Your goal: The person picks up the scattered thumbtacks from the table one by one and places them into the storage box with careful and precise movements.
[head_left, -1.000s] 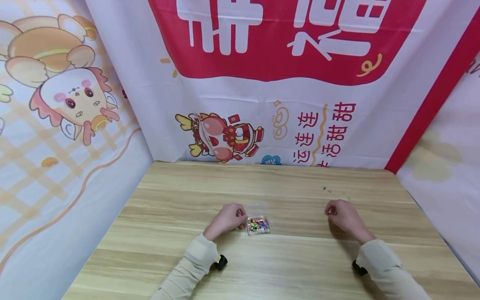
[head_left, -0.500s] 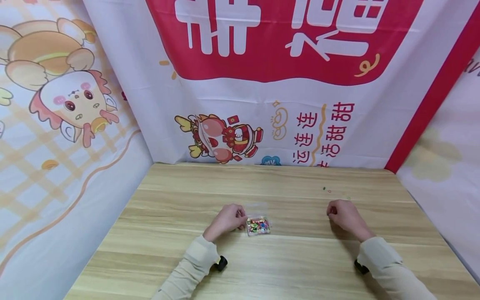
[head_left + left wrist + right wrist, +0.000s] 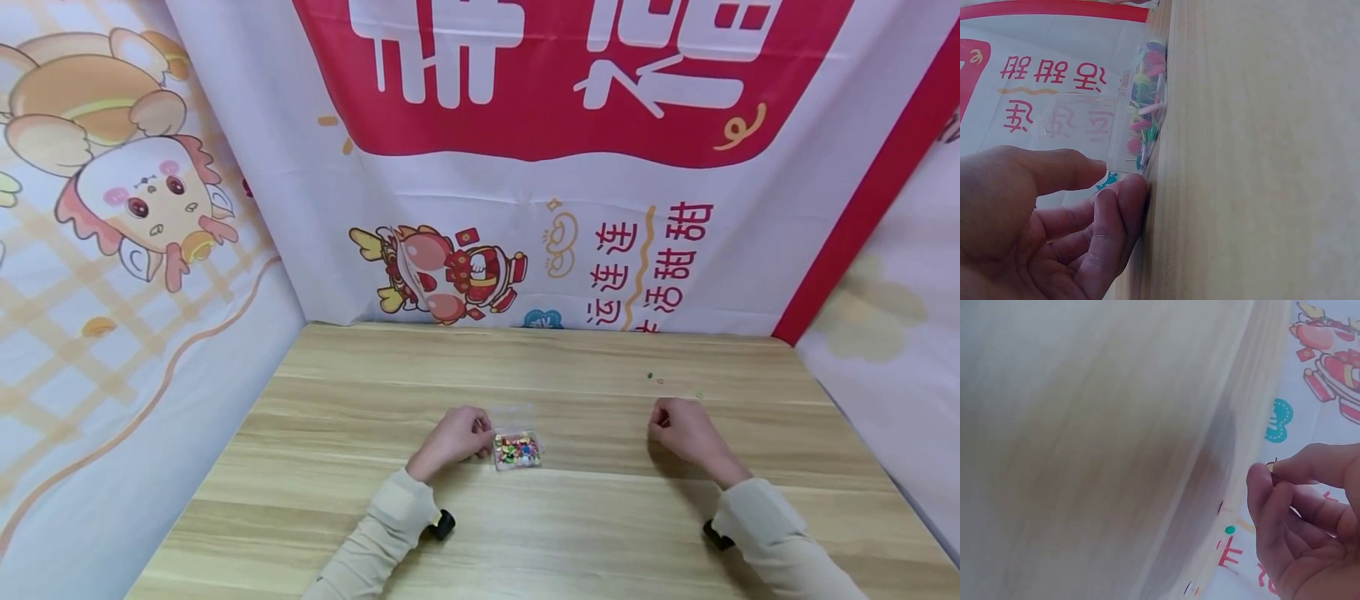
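A small clear plastic box (image 3: 517,451), its transparent lid (image 3: 1079,128) raised, holds several colourful thumbtacks (image 3: 1147,94). At the box's left side, my left hand (image 3: 459,433) pinches a corner between thumb and index finger. My right hand (image 3: 686,429) is just above the table at the right, thumb and fingertips together. Between them, a small yellowish thumbtack (image 3: 1270,467) shows mostly covered by the fingers. Loose thumbtacks lie beyond this hand, among them a dark green one (image 3: 649,376), a reddish one (image 3: 660,382) and a pale green one (image 3: 699,396).
The wooden table (image 3: 585,533) runs back to a white and red printed cloth (image 3: 562,158). More printed cloth (image 3: 120,333) hangs along the left side, and another cloth (image 3: 892,308) along the right. Each wrist wears a black camera strap.
My right hand shifts slightly right, then back left, staying near the loose thumbtacks with fingertips together. My left hand and the box keep their place.
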Available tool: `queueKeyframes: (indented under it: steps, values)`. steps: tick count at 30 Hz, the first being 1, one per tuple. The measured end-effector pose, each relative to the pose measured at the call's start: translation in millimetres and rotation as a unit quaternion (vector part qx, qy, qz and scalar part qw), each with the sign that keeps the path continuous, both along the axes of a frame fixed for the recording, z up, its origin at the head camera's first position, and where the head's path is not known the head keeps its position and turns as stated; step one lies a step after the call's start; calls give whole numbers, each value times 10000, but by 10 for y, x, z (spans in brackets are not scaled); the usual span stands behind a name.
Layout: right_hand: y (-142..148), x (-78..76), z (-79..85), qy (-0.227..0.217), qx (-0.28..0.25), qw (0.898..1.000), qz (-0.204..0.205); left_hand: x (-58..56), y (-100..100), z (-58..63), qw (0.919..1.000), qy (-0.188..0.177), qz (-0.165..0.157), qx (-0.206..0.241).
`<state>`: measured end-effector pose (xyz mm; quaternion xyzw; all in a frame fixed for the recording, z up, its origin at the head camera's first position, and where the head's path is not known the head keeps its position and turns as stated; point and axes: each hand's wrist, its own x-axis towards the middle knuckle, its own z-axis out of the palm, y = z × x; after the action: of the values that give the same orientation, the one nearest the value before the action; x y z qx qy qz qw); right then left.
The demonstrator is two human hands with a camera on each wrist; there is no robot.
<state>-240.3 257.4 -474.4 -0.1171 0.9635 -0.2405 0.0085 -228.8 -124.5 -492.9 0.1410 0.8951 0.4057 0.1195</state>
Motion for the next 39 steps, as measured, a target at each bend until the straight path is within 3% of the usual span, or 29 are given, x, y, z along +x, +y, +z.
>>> queueKeyframes:
  steps: [12, 23, 34, 39]
  values:
    - [-215, 82, 35, 267, -439, 9979, 383, 1, 2, -16, 9999, 84, 15, -51]
    - [-494, 96, 10, -198, -691, 9961, 509, 27, -4, -1, 9999, 123, -1, -57]
    - [-830, 145, -38, 141, -855, 9936, 726, 23, 11, -9, 9998, 162, -3, -86]
    - [-979, 176, -29, -132, -1023, 9926, 638, 26, 18, -15, 9998, 182, 20, -80]
